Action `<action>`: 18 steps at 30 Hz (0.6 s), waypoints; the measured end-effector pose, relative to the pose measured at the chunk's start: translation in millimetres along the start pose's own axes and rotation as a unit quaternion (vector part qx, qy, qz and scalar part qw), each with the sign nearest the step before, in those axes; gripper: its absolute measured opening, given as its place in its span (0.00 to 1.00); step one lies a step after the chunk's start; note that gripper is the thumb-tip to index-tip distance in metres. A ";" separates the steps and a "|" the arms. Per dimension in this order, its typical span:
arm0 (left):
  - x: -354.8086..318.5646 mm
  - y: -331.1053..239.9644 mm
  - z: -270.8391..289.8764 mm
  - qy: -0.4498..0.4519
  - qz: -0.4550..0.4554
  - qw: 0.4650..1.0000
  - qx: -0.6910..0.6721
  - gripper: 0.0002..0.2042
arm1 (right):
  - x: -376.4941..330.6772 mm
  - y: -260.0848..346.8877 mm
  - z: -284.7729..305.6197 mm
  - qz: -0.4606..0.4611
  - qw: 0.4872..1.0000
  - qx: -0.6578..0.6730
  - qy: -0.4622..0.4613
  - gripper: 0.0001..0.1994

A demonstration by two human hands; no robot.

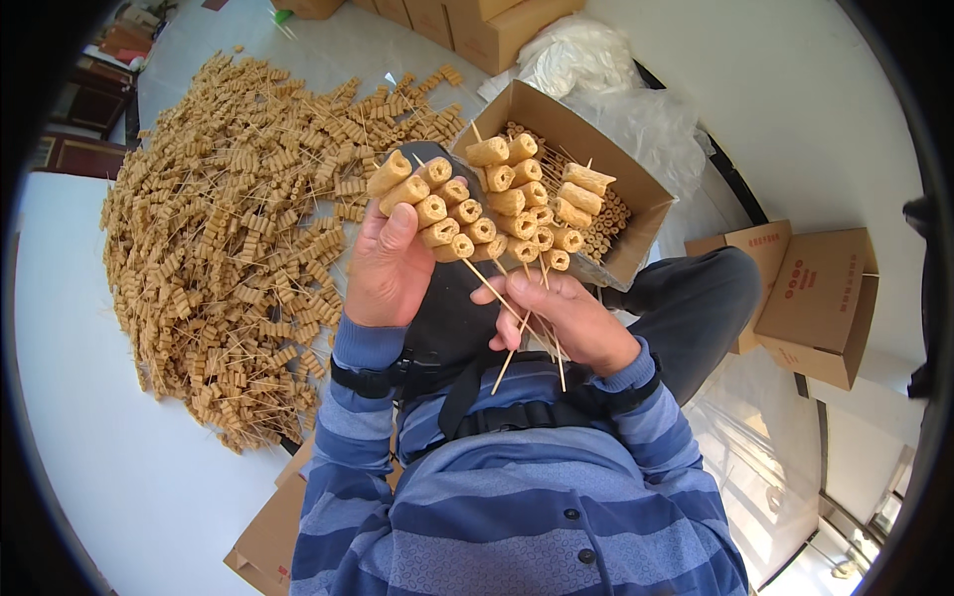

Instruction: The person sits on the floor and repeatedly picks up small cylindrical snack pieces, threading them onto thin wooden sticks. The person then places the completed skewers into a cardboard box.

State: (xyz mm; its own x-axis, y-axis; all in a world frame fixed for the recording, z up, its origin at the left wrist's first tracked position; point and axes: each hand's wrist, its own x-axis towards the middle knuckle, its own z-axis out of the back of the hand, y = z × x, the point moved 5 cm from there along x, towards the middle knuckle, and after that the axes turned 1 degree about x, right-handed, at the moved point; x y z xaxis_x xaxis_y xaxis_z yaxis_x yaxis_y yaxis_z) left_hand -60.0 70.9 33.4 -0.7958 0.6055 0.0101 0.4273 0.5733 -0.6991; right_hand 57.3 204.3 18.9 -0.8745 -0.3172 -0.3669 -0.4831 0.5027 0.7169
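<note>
skewers (507, 204) fan upward (sticks toward chest).

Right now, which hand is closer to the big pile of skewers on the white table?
Left. The left hand sits right beside the pile, at its right edge; the right hand is farther off, pinching skewer sticks.

The right hand (561, 318) grips a fan of skewers (497, 204) by their sticks, while the left hand (390, 266) pinches one at its end. Behind them sits an open cardboard box (636, 199); a heap of skewers (238, 228) covers the white table (89, 437).
</note>
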 end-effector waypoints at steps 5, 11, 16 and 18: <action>-3.4 9.5 -1.2 -0.020 0.012 0.997 -0.075 0.24 | -4.3 1.0 -5.8 -0.030 0.995 0.058 0.077 0.27; -4.1 14.7 -7.1 -0.023 0.034 0.991 -0.129 0.29 | -7.9 -1.8 -4.1 -0.086 0.993 -0.014 0.083 0.28; -5.0 17.6 -12.2 -0.007 0.038 0.990 -0.137 0.33 | -6.1 -3.7 1.4 -0.098 0.991 -0.072 0.052 0.28; -5.6 20.4 -10.9 -0.013 0.044 0.990 -0.131 0.34 | -7.0 -3.6 2.4 -0.107 0.989 -0.084 0.049 0.28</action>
State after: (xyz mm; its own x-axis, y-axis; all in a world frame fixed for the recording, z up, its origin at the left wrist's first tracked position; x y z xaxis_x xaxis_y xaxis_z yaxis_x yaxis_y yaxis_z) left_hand -42.1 85.2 26.9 -0.7595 0.6474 -0.0639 0.5900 0.6442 -0.4867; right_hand 65.1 206.6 17.6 -0.7407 -0.4824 -0.4675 -0.6354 0.2772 0.7207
